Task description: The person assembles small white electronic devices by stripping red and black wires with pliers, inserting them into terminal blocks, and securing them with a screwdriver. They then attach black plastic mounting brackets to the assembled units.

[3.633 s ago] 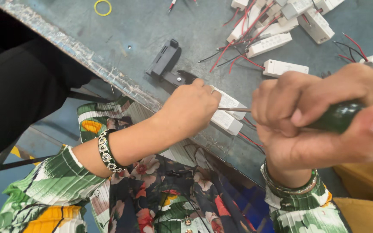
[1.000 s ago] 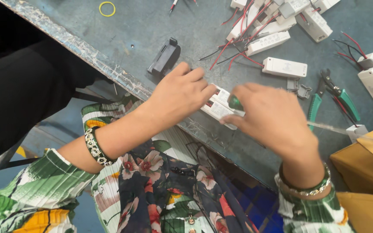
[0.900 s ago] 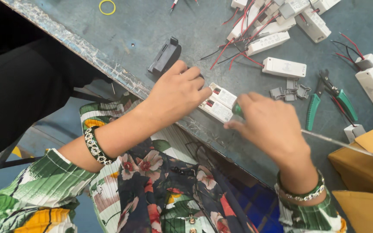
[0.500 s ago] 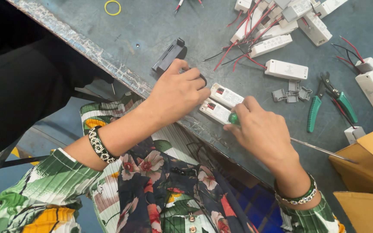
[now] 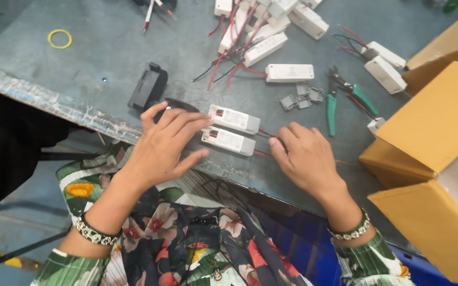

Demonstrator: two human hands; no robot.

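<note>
Two white oblong driver boxes lie side by side near the front edge of the grey table (image 5: 107, 58), a far box (image 5: 235, 119) and a near box (image 5: 230, 141). My left hand (image 5: 165, 145) lies flat with fingers spread, its fingertips on the left ends of both boxes. My right hand (image 5: 306, 159) rests palm down just right of them, fingers curled at the red wires (image 5: 263, 153) leaving the boxes. What is under that palm is hidden.
A black block (image 5: 148, 87) sits left of the boxes. Green-handled pliers (image 5: 340, 100), grey clips (image 5: 300, 98) and a single white driver (image 5: 289, 72) lie behind. Several wired drivers (image 5: 261, 32) are piled at the back. Cardboard boxes (image 5: 430, 127) stand right. A yellow rubber band (image 5: 59, 38) lies far left.
My right hand came down from a raised grip on a green-handled screwdriver to the boxes' wire end; the green handle no longer shows. My left hand's fingers have spread.
</note>
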